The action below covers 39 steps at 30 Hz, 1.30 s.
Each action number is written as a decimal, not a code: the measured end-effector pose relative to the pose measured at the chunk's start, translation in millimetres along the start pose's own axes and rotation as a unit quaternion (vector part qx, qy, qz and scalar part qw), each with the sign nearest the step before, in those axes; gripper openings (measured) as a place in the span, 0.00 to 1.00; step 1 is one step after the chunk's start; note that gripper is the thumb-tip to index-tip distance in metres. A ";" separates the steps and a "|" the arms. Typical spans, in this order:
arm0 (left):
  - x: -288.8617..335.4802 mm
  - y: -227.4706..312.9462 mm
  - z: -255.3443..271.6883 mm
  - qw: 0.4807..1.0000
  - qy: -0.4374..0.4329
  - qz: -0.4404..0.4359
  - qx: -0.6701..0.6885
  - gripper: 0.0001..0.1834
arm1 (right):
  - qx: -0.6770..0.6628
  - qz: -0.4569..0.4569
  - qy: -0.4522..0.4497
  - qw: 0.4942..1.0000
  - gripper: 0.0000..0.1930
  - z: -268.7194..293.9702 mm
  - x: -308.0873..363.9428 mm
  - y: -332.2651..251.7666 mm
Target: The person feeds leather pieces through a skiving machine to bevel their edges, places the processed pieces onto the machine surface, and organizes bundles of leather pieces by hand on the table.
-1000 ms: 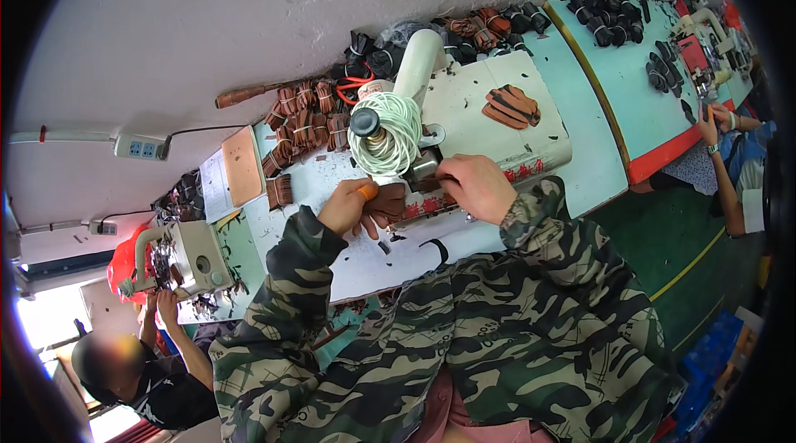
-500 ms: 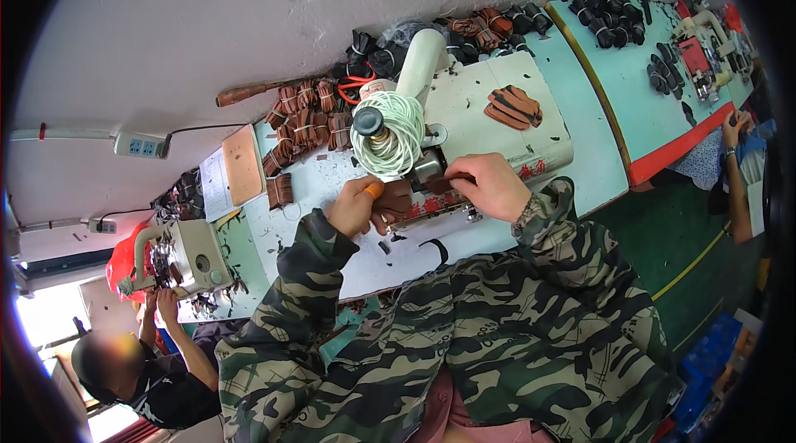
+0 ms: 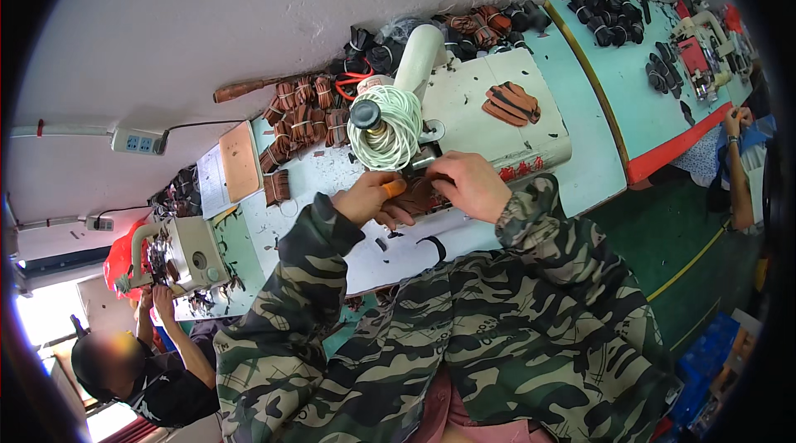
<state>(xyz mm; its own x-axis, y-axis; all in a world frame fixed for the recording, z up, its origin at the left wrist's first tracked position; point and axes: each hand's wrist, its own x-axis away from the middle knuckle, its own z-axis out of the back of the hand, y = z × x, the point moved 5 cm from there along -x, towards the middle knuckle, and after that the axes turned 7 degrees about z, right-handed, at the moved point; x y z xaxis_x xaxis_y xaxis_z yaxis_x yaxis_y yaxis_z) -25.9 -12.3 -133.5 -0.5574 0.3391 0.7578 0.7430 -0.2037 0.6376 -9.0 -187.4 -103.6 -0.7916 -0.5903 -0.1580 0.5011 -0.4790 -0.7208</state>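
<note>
My left hand (image 3: 371, 199), with an orange cover on one finger, is closed on brown leather pieces (image 3: 421, 197) at the front edge of a cream machine (image 3: 473, 145). My right hand (image 3: 473, 184) pinches the right side of the same pieces, its fingertips close to the left hand's. The fingers partly hide the pieces and the machine's working part. Just behind the hands, a coil of pale cord (image 3: 385, 132) hangs round a dark knob on the machine. A small stack of brown leather pieces (image 3: 512, 104) lies on the machine's flat top.
Tied brown bundles (image 3: 303, 121) stand on the table's left, beside a tan board (image 3: 240, 163). Black bundles (image 3: 609, 16) lie at the far right. A dark curved scrap (image 3: 433, 246) rests near the front edge. Co-workers sit at other machines left and right.
My left hand has moved right, bringing the brown leather pieces up to the right hand. My right hand has shifted slightly left, and the two hands now nearly meet.
</note>
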 end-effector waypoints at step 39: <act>-4.4 -22.3 21.6 0.999 0.030 -0.025 0.022 0.16 | -0.065 -0.035 0.016 0.997 0.10 2.8 -2.9 -2.0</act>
<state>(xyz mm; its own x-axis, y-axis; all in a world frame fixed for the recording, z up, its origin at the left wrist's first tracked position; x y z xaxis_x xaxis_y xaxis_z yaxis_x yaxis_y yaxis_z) -32.1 10.6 -154.1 -0.6137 0.2925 0.7334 0.7286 -0.1480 0.6688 -6.8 -186.5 -99.9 -0.8349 -0.5364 -0.1232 0.3959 -0.4299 -0.8115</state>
